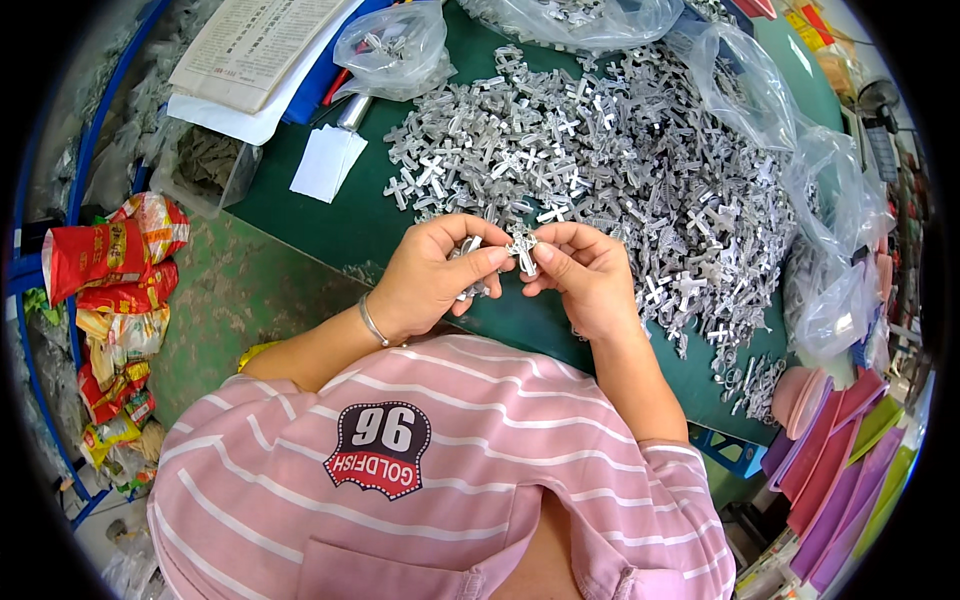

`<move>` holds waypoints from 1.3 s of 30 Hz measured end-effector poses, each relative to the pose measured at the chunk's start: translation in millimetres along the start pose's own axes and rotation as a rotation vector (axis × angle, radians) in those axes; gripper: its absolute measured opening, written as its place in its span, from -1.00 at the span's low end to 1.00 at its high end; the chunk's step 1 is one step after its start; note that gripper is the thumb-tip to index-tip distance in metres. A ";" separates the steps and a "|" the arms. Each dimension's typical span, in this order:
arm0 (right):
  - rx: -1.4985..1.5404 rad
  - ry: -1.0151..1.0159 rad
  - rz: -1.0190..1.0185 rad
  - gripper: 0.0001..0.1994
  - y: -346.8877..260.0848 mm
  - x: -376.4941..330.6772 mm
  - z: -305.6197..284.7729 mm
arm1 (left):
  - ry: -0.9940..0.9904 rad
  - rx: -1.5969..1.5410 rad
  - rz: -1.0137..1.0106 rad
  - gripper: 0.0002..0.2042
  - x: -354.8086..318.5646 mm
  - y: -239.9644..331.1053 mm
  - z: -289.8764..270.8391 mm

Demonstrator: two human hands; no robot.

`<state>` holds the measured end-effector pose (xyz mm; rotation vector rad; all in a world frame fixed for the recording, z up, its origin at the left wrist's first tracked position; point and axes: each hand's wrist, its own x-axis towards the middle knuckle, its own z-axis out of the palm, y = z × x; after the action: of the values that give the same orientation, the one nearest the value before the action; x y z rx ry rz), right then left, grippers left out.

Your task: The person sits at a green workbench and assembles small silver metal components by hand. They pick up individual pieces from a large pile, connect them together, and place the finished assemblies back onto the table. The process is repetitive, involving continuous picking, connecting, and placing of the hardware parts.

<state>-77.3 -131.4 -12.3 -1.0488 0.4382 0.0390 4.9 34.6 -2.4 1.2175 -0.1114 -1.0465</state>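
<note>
Between my two hands, near the table's front edge, is a small silver cross pendant (523, 252). My left hand (432, 272) pinches its left side with thumb and forefinger. More silver pieces (470, 250) are tucked in the curled fingers of that hand. From the other side, the thumb and forefinger of my right hand (588, 275) grip the same pendant. Just beyond my fingers a wide heap of silver cross pendants (620, 150) spreads over the dark green table (300, 215).
Clear plastic bags (830, 190) lie along the heap's right side. A small bag of pieces (392, 50), white paper slips (328, 163) and a printed sheet (255, 45) are at the back left. Colored plastic bins (840, 460) stand at right; snack packets (110, 265) hang at left.
</note>
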 end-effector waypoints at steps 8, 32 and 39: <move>0.059 -0.031 -0.016 -0.86 1.2 -1.6 -1.6 | -0.015 -0.075 -0.004 -0.85 -1.1 -1.8 1.0; -0.820 0.004 -0.445 -0.71 2.7 -7.8 -2.2 | -0.035 -0.239 -0.052 -0.83 -1.8 -3.1 -17.3; -0.446 -0.040 -0.427 -0.64 6.2 -14.3 -0.3 | -0.089 -0.142 -0.139 -0.87 -2.6 -4.0 -6.3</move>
<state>-92.0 -126.0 -12.3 -1.5612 0.1619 -0.2317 4.7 41.1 -7.0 1.0616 -0.0207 -1.2093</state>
